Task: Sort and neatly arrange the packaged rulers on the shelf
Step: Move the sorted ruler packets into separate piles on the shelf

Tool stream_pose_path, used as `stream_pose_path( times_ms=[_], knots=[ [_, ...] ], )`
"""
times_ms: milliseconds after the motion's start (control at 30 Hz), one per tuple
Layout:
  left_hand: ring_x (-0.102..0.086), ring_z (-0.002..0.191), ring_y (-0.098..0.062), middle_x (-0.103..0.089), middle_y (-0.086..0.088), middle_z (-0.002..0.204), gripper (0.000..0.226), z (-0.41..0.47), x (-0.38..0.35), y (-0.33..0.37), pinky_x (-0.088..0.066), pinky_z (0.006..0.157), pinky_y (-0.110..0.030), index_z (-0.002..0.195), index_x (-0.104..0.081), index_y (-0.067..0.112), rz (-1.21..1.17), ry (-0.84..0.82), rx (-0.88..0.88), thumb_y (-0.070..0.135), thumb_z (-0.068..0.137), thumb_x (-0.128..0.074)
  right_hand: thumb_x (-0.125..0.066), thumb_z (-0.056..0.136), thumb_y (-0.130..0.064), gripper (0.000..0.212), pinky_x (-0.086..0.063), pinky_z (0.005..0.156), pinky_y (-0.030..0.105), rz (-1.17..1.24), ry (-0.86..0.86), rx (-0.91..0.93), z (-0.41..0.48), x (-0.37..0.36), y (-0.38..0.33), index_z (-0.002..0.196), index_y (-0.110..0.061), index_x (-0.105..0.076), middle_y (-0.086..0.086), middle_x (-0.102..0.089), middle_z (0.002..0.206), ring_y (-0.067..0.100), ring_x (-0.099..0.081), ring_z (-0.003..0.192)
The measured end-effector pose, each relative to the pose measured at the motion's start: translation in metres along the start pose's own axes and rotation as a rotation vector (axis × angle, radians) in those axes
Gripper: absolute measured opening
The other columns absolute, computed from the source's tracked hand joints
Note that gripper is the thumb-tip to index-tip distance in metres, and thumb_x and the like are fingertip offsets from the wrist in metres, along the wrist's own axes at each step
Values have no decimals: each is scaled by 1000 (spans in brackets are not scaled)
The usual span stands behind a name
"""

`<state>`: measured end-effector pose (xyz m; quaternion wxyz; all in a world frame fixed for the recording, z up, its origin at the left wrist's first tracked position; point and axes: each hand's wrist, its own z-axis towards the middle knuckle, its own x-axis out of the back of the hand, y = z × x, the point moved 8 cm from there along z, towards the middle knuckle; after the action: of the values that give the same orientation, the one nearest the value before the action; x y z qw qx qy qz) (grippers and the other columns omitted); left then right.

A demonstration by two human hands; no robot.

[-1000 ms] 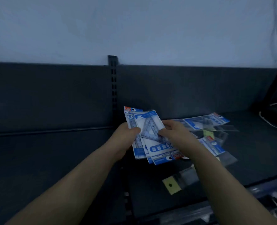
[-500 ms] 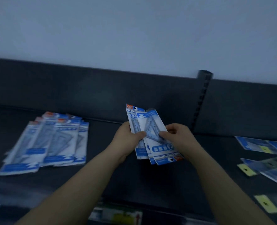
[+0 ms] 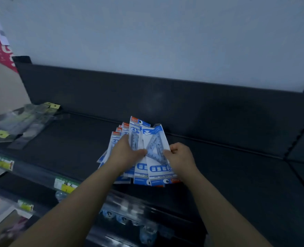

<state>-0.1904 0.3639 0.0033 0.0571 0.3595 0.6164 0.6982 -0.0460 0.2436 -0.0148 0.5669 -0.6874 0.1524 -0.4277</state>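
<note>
Obs: left hand point(image 3: 124, 154) and right hand point(image 3: 180, 157) are both gripping one small fan of blue ruler packs point(image 3: 154, 157); the left is pinching its left edge with the thumb across the front, and the right is curling its fingers round the right edge

Change: half a second ago the blue pile point(image 3: 115, 139) was lying well off at 9 o'clock of the hands. Now it is sitting directly behind the left hand, poking out at 10 o'clock of the held fan. The loose scatter at 3 o'clock is no longer showing. The grip is looking unchanged

Whether the fan is touching the pile: cannot tell, the hands are covering the contact

Reading: the gathered packs are arriving at their like kind on the shelf point(image 3: 237, 175), so a set-down is probably coming next

Note: the front pack is facing upside down, orange tag at 5 o'clock, while the pack behind it is showing its tag at 12 o'clock; it is likely needing a turn before stacking

Clear packs with yellow tabs point(image 3: 22, 122) are lying apart at 9 o'clock, a separate group
</note>
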Motion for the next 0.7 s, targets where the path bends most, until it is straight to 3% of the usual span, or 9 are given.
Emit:
stream_pose_path(
  times_ms=[167, 400, 500, 700],
  knots=[
    [-64, 92, -20, -60, 1, 106, 51, 15, 28, -10, -56, 79, -37, 114, -43, 21, 118, 51, -27, 24, 78, -78, -56, 90, -15, 6, -53, 63, 30, -24, -26, 21, 9, -33, -6, 95, -16, -54, 4, -65, 99, 15, -64, 81],
    [-49, 118, -28, -50, -9, 132, 76, 22, 43, -23, -40, 96, -36, 139, -35, 14, 640, 127, -66, 45, 79, -71, -62, 83, -25, 39, -48, 84, 32, -384, -3, 238, 8, -42, -21, 120, -21, -51, 0, -59, 111, 19, -57, 101],
    [-42, 121, -27, -44, -7, 136, 68, 13, 42, -15, -36, 99, -35, 140, -38, 17, 772, 200, -149, 51, 86, -60, -62, 85, -26, 49, -42, 96, 34, -498, -7, 293, 4, -40, -23, 131, -18, -47, 5, -50, 123, 22, -46, 115],
    [-46, 119, -23, -55, 0, 131, 47, -13, 13, 25, -38, 99, -33, 132, -52, 22, 672, 181, -402, 45, 92, -52, -58, 88, -27, 37, -40, 95, 29, -543, 29, 335, -15, -13, -26, 123, -14, -56, 4, -53, 127, 19, -50, 113]
  ],
)
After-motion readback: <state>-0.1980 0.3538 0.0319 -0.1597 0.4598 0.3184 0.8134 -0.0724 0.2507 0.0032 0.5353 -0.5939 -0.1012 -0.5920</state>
